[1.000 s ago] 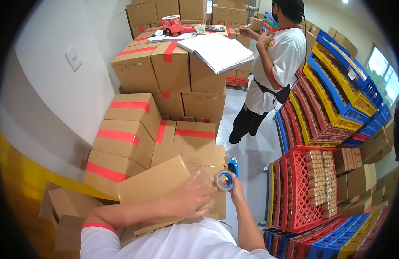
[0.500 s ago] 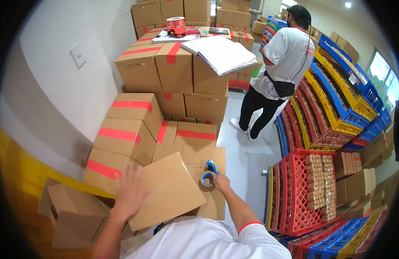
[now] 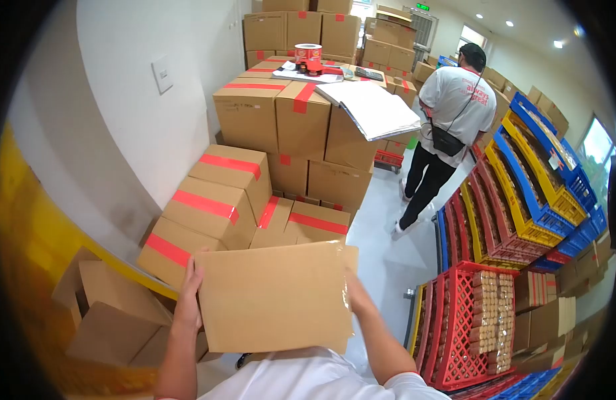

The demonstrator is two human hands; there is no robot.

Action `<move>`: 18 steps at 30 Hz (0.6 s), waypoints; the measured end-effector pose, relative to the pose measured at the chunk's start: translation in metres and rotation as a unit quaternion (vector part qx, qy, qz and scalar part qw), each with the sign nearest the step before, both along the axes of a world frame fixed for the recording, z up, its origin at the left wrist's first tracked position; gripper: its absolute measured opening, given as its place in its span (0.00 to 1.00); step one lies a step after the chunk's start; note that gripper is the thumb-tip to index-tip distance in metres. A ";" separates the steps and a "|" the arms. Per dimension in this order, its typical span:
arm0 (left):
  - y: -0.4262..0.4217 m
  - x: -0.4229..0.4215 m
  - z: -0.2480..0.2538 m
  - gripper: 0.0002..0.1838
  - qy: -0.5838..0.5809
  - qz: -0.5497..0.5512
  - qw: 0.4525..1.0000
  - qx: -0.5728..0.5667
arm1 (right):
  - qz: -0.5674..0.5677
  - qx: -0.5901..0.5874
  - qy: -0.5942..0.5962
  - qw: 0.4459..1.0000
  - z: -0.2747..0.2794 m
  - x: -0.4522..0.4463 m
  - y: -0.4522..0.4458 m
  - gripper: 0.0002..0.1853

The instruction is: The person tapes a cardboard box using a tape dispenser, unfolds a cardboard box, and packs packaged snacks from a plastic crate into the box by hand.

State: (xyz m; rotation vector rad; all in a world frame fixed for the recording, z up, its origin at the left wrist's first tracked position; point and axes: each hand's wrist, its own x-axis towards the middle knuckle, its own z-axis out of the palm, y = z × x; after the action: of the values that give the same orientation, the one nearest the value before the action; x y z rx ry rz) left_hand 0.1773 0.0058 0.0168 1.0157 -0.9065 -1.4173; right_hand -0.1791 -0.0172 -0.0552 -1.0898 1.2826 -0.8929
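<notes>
A plain brown cardboard box [image 3: 271, 300] fills the space in front of my body, its broad face turned up toward me. Shiny clear tape shows along its right edge. My left hand [image 3: 193, 287] is closed on the box's left side. On the opposite side, my right hand [image 3: 355, 292] grips the right edge, with most of its fingers hidden by the cardboard. I cannot see the blue tape dispenser in this view. Just beyond the box lie stacked cartons sealed with red tape [image 3: 205, 207].
An open carton [image 3: 121, 320] stands at lower left by the wall. Farther off, an open binder [image 3: 375, 107] and a label roll [image 3: 308, 52] rest on cartons. Red crates [image 3: 448, 333] of packed goods line the right; a co-worker [image 3: 458, 120] stands in the aisle.
The box has turned straighter in front of me, and my right hand has moved from the blue tape dispenser to its right edge. My left hand now holds its left side. The co-worker has turned away.
</notes>
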 end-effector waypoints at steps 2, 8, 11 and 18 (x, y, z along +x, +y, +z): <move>0.010 -0.016 0.029 0.35 0.030 0.001 0.994 -0.109 | -0.062 -0.088 -0.088 0.990 0.040 -0.016 0.021 0.36; -0.006 -0.031 0.028 0.46 0.137 -0.052 0.977 -0.156 | -0.166 -0.079 -0.308 0.933 0.009 -0.036 0.029 0.39; -0.016 -0.014 -0.011 0.46 0.056 -0.116 0.987 -0.099 | -0.143 -0.078 -0.355 0.921 -0.057 -0.015 0.027 0.40; 0.000 0.068 -0.141 0.35 0.070 -0.032 0.997 -0.025 | -0.111 -0.085 -0.280 0.950 -0.132 0.034 0.082 0.32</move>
State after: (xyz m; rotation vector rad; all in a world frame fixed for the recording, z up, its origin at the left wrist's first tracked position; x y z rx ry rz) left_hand 0.2450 0.0062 -0.1245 0.8449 -0.8735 -1.4938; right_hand -0.1449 0.0649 -0.1870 -0.7439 0.8688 -1.3887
